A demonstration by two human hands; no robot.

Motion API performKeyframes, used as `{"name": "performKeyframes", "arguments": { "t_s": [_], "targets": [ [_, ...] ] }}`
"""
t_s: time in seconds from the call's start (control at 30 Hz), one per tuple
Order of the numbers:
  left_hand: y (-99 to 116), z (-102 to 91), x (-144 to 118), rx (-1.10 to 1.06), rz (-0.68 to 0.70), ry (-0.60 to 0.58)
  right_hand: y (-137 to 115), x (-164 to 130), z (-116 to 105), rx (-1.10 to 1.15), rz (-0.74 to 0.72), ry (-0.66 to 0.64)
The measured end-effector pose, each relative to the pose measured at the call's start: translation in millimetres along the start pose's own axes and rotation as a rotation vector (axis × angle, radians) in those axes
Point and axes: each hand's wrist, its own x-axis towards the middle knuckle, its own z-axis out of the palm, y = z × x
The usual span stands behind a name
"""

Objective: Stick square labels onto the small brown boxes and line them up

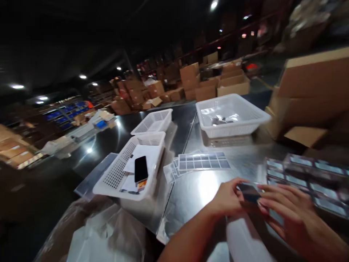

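My left hand and my right hand meet over a shiny metal table, both pinching a small dark flat packet between the fingertips. The left holds its left end, the right covers its right end. To the right of my hands lie rows of similar small packets. Sheets of grey labels lie flat just beyond my hands.
A white basket at the left holds papers and a black phone; a second basket stands behind it. A white tub with clear bags sits at the back. Cardboard boxes stand right. Plastic bags lie front left.
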Motion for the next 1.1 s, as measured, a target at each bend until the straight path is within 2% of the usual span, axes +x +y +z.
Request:
{"name": "performKeyframes", "arguments": {
  "t_s": [0.03, 0.1, 0.17, 0.27, 0.37, 0.43, 0.6, 0.8, 1.1],
  "targets": [
    [3.2, 2.5, -4.5, 0.015, 0.006, 0.027, -1.4, -0.7, -11.4, 0.069, 0.005, -0.036],
    [9.7, 5.5, -12.9, 0.111, 0.023, 0.094, -5.7, -0.3, -34.4, 0.227, 0.128, -0.091],
    [14.0, 5.3, -17.0, 0.259, 0.104, 0.132, -8.7, 2.6, -51.2, 0.403, 0.309, -0.041],
    [14.0, 5.8, -19.3, 0.369, 0.162, 0.156, -8.3, 7.0, -59.7, 0.669, 0.631, 0.136],
    [10.2, 11.4, -24.4, 0.418, 0.147, 0.123, -8.1, 7.2, -56.6, 0.803, 0.818, 0.163],
    [7.8, 15.4, -27.1, 0.431, 0.14, 0.1, -8.9, 5.9, -54.1, 0.852, 0.86, 0.104],
    [6.8, 18.9, -27.4, 0.422, 0.149, 0.046, -9.7, 0.0, -52.8, 0.929, 0.913, -0.177],
    [9.1, 19.5, -29.4, 0.421, 0.175, -0.018, -13.1, -4.3, -49.3, 0.988, 0.979, -0.208],
    [3.9, 19.1, -30.1, 0.422, 0.181, -0.044, -17.5, -1.3, -49.3, 0.982, 1.055, -0.196]
  ]
}}
